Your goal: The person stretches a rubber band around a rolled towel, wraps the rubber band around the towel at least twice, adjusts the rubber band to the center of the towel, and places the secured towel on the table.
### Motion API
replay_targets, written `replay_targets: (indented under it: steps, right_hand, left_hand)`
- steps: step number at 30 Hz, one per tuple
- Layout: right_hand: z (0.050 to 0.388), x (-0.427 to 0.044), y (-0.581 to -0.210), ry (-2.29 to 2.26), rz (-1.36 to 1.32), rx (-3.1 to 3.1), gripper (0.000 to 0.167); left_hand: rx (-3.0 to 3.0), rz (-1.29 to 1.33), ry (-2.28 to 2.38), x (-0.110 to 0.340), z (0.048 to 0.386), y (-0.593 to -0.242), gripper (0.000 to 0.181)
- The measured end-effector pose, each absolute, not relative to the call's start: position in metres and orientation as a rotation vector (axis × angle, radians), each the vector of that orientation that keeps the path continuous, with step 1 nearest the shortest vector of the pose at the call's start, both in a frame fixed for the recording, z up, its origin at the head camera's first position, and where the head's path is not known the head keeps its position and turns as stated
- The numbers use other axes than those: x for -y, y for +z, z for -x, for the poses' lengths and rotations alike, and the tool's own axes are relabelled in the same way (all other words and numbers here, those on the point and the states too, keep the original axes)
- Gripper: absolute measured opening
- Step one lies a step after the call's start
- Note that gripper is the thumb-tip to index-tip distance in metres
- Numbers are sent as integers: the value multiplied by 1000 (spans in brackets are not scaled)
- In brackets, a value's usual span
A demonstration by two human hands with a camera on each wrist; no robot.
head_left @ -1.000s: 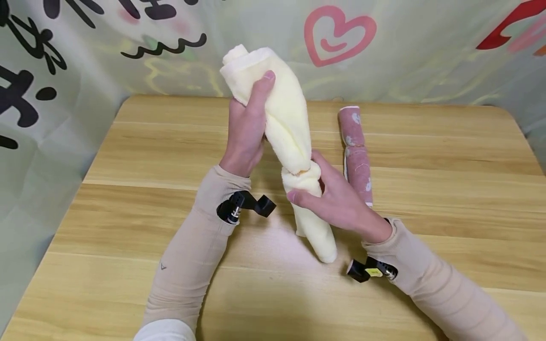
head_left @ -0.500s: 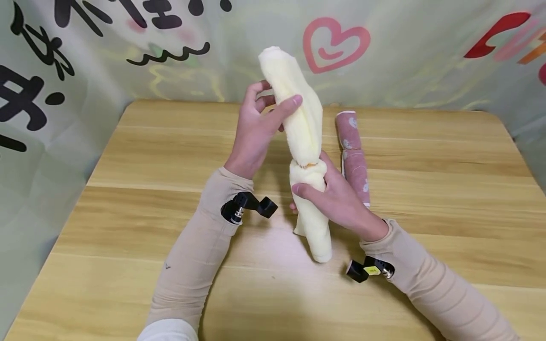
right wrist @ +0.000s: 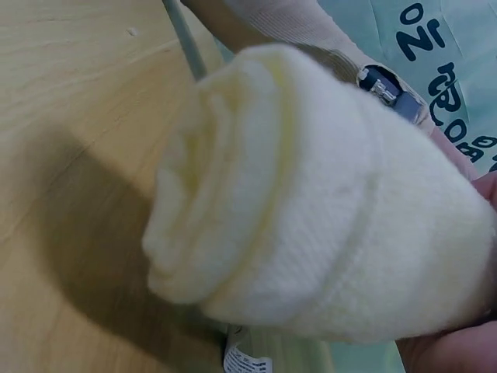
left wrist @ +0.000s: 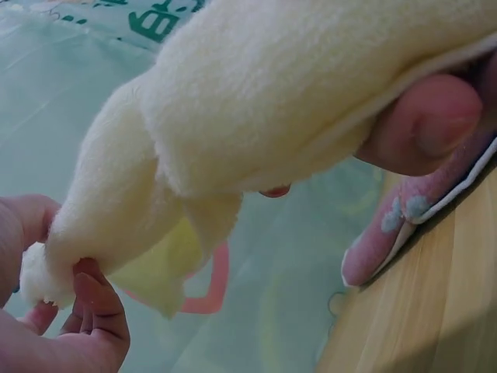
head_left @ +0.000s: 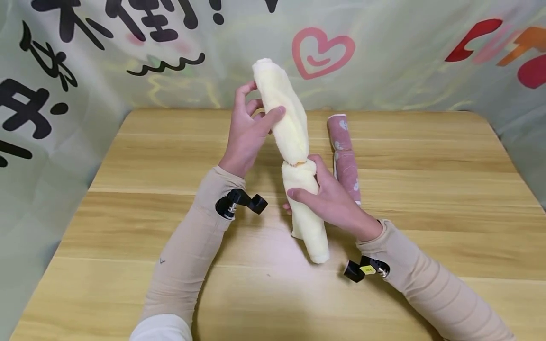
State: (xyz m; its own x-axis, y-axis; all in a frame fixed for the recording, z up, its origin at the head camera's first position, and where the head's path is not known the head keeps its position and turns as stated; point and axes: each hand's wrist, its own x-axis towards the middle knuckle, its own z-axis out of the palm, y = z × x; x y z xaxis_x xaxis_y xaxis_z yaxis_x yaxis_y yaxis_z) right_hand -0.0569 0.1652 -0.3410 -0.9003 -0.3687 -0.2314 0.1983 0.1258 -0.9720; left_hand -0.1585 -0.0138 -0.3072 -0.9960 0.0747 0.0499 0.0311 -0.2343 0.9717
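A cream rolled towel (head_left: 290, 137) is held tilted above the table, cinched at its middle by a thin orange-brown band (head_left: 300, 164). My left hand (head_left: 245, 132) pinches the upper half, thumb on the front, other fingers behind its left edge. In the left wrist view, fingertips (left wrist: 92, 291) press into the fluffy cloth. My right hand (head_left: 334, 201) grips the lower half just below the band, thumb across the front and fingers mostly hidden behind. The right wrist view shows the lower end's coiled layers (right wrist: 210, 186) close up.
A pink patterned rolled towel (head_left: 344, 158), also cinched at its middle, lies on the wooden table (head_left: 426, 213) right of my right hand. Behind the table hangs a pale cloth backdrop (head_left: 396, 61) with lettering and a pink heart (head_left: 323, 53).
My left hand has loosened from a full grip to a lighter pinch, with its fingers more spread. The upper half of the cream towel has straightened and looks slimmer. My right hand keeps its grip.
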Motion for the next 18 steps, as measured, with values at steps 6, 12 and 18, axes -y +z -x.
replay_targets:
  steps: [6,12,18]
  right_hand:
    - [56,-168,-342,-1826,193,-2006,59]
    - [54,-171,-341,-1813,204,-2028,62]
    - [53,-177,-340,-1622,274,-2237,71]
  left_hand:
    - [-1950,-165,2419,9,160,-303,64]
    - [-1991,-202,2392,6,161,-299,65]
    - [-2032,-236,2362,1,163,-297,66]
